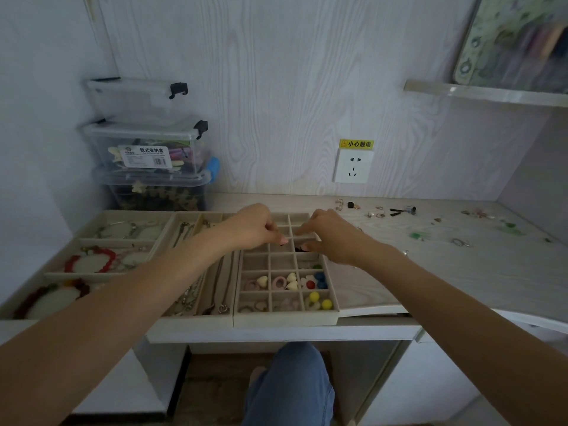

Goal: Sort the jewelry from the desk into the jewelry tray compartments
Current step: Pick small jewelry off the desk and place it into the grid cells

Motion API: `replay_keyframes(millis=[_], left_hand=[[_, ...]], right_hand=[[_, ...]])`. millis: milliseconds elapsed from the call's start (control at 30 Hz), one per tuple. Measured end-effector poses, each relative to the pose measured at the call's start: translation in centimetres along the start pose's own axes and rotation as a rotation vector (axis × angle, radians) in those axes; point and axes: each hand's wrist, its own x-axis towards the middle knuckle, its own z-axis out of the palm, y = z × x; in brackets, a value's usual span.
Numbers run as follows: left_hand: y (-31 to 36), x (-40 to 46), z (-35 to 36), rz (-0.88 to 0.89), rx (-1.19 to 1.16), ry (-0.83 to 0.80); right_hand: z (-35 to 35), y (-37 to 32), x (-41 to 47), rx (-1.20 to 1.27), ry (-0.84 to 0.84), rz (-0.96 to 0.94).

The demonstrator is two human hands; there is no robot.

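Yellow warning sticker (pixel 356 144) above wall socket (pixel 353 166): "小心触电". Clear storage box (pixel 144 142) label (pixel 147 156): "欧式收纳盒".

Three trays (pixel 285 318) sit side by side on the desk (pixel 430 262), and three clear plastic boxes (pixel 144 139) are stacked in the corner. Two hands (pixel 255 226) hover over the grid tray, which holds three yellow beads (pixel 314 296), two blue beads (pixel 320 276) and three cream hearts (pixel 262 281). One wall socket (pixel 353 166) is behind.
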Motion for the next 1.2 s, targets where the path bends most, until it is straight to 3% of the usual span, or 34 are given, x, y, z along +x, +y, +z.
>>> replay_keyframes(millis=[267,767,1200], left_hand=[[0.6,2.2,2.4,-0.010,0.418,0.104],[-1.1,2.7,2.1,0.185,0.445,0.141],[-0.7,2.4,2.4,0.211,0.373,0.181]], right_hand=[[0.4,0.9,0.5,0.033,-0.023,0.020],[0.7,1.2,0.6,0.069,0.006,0.018],[0.6,1.2,0.6,0.072,-0.022,0.022]])
